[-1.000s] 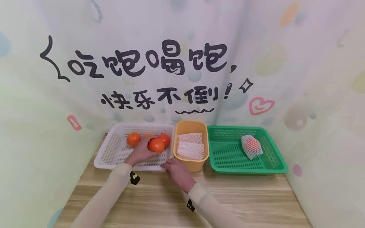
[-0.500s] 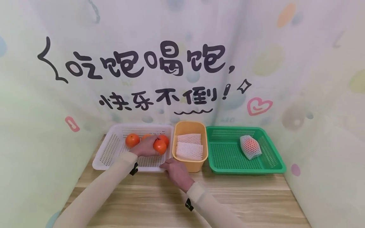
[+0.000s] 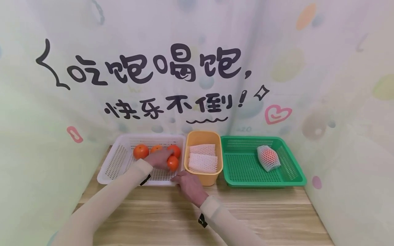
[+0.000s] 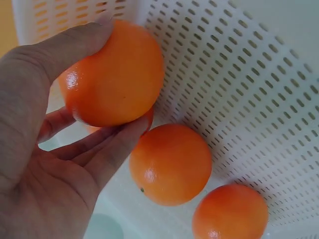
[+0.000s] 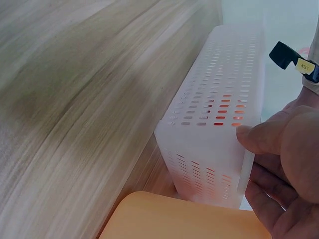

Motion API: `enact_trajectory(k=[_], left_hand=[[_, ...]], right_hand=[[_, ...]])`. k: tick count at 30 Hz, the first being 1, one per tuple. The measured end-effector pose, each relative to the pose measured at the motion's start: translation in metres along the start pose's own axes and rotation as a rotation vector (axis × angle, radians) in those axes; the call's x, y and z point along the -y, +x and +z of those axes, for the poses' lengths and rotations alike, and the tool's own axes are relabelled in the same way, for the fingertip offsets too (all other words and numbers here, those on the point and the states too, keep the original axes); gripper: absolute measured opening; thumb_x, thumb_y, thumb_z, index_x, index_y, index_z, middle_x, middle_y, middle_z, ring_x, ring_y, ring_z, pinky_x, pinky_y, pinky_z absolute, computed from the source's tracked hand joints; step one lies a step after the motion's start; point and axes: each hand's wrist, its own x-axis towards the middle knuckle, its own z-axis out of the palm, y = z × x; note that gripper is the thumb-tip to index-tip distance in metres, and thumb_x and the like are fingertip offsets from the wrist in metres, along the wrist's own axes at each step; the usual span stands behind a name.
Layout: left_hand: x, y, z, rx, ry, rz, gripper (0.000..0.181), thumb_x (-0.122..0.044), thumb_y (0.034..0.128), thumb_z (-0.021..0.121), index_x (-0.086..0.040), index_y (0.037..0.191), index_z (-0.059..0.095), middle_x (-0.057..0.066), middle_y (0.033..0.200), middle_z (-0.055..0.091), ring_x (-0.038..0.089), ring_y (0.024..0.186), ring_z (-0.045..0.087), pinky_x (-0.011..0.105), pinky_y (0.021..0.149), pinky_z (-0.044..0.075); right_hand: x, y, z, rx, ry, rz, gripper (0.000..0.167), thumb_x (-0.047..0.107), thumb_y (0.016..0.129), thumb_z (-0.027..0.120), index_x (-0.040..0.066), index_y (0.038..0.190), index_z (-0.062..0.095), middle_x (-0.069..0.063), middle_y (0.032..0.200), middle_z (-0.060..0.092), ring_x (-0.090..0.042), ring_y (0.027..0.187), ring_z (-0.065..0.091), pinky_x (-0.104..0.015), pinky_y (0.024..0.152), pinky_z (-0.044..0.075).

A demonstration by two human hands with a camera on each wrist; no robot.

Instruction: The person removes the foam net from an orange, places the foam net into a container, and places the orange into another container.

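My left hand (image 3: 158,159) is inside the white basket (image 3: 103,180), gripping a round orange-red fruit (image 4: 119,74) between thumb and fingers near the basket's right end. Several similar fruits lie there, including one at the left (image 3: 141,151) and one behind the hand (image 3: 174,150). In the left wrist view, a fruit (image 4: 172,164) with a small green spot sits just beyond the fingertips. My right hand (image 3: 191,187) pinches the basket's near right corner, with its thumb on the outer wall (image 5: 219,74) and fingers behind the rim.
A yellow bin (image 3: 203,178) with white foam net sleeves (image 3: 202,163) stands right of the basket. Beyond it is a green basket (image 3: 264,184) holding one fruit in a foam net (image 3: 268,158). Everything stands on a wooden table (image 3: 184,222) against a printed wall.
My left hand has moved rightward and lowered the fruit toward the basket's near right corner. The right hand stays at the rim. The head view has shifted slightly.
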Motion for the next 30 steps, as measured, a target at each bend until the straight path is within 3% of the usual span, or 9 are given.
enact_trajectory(k=[8,14,24,30], left_hand=[[-0.013,-0.005,0.002,0.042,-0.001,-0.1,0.078,-0.019,0.0748,0.09,-0.021,0.143,0.054,0.005,0.124,0.063,0.028,0.113,0.055,0.055,0.108,0.048],[-0.012,-0.004,0.001,0.07,0.003,-0.141,0.08,-0.024,0.0755,0.09,-0.021,0.146,0.052,0.007,0.124,0.062,0.029,0.113,0.055,0.057,0.109,0.047],[-0.003,-0.002,-0.001,0.081,0.028,-0.058,0.082,-0.029,0.0757,0.091,-0.018,0.147,0.051,0.007,0.129,0.063,0.028,0.115,0.055,0.055,0.111,0.046],[0.0,-0.004,-0.005,0.071,-0.03,-0.014,0.073,-0.029,0.0789,0.087,-0.018,0.143,0.053,0.003,0.123,0.066,0.025,0.109,0.057,0.051,0.106,0.05]], right_hand=[[0.002,0.0,-0.001,0.012,0.007,0.014,0.027,0.006,0.084,0.079,0.022,0.106,0.082,0.008,0.103,0.079,-0.008,0.099,0.071,-0.021,0.076,0.058],[0.002,0.002,-0.002,0.035,0.041,0.038,0.028,0.004,0.086,0.076,0.021,0.107,0.082,0.008,0.1,0.079,-0.007,0.095,0.07,-0.018,0.074,0.057],[0.002,0.0,-0.001,0.014,0.024,0.024,0.025,0.007,0.084,0.08,0.02,0.104,0.082,0.006,0.102,0.077,-0.009,0.095,0.07,-0.023,0.074,0.057],[0.003,0.0,-0.001,-0.009,0.031,0.011,0.026,0.005,0.083,0.08,0.02,0.104,0.082,0.006,0.102,0.077,-0.01,0.095,0.071,-0.023,0.074,0.058]])
